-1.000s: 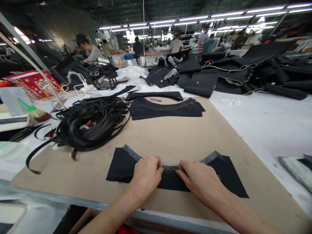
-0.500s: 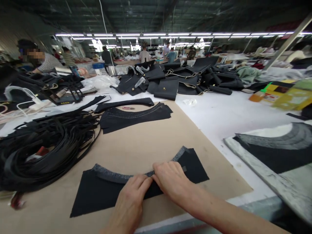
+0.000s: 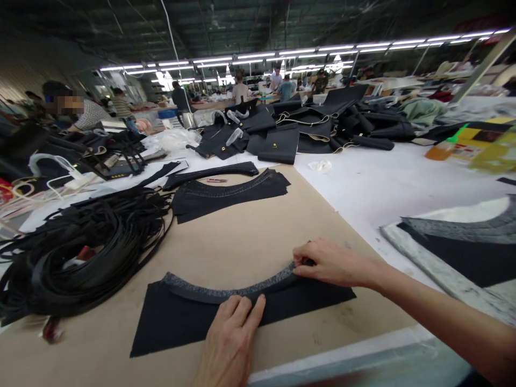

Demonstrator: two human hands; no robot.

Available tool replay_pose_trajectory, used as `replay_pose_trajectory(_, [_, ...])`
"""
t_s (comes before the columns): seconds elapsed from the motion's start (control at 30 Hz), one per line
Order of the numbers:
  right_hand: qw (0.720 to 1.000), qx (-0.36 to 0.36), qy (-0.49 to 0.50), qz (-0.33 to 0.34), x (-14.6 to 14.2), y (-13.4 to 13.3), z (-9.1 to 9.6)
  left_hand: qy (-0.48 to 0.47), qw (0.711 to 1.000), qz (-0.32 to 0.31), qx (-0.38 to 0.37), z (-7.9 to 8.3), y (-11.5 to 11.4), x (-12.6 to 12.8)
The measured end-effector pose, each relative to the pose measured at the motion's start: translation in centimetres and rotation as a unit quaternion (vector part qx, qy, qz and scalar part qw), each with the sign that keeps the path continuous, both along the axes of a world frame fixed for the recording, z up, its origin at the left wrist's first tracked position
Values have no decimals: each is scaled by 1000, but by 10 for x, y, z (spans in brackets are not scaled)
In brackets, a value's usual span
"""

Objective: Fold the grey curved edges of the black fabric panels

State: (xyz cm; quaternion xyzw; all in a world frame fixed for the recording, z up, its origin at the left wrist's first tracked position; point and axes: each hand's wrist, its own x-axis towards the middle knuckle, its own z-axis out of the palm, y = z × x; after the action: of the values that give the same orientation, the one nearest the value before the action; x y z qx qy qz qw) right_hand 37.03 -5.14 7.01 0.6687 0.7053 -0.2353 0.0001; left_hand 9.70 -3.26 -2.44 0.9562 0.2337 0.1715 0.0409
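As tan sheet (image 3: 220,244) surrounds black fabric (image 3: 173,325), right hand (image 3: 324,262) pinches edge.

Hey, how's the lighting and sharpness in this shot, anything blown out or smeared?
Head view: the lights glare white against a dark roof; head view: the straps at lower left look smeared; head view: the fabric under the left hand is clearer, though its black area shows little detail.

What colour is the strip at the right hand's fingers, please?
The strip is speckled grey, best in head view.
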Motion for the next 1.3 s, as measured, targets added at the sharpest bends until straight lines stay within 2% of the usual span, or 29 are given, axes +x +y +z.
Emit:
replay_pose_trajectory(0.23, [999,39,-32,6,-2,-1,-14,13,998,28,52,-9,-1,4])
replay_pose_trajectory(0.47, [997,53,-53,17,-4,0,-18,15,995,4,102,-11,1,2])
replay_pose_trajectory(0.6, [996,57,-65,15,-5,-1,-18,-8,993,23,112,-10,2,3])
replay_pose_trajectory(0.77, [996,61,-67,17,-6,-1,-15,-8,985,-42,167,-6,8,3])
replay_pose_trajectory(1.07, [995,61,-77,17,-7,-2,-20,33,981,-61,179,-8,13,2])
replay_pose_trajectory(1.13, [995,69,-77,-6,-6,-3,-24,41,983,-54,173,-7,13,3])
replay_pose_trajectory(1.3, [989,72,-40,-124,6,-6,-32,53,984,-40,168,-7,12,11])
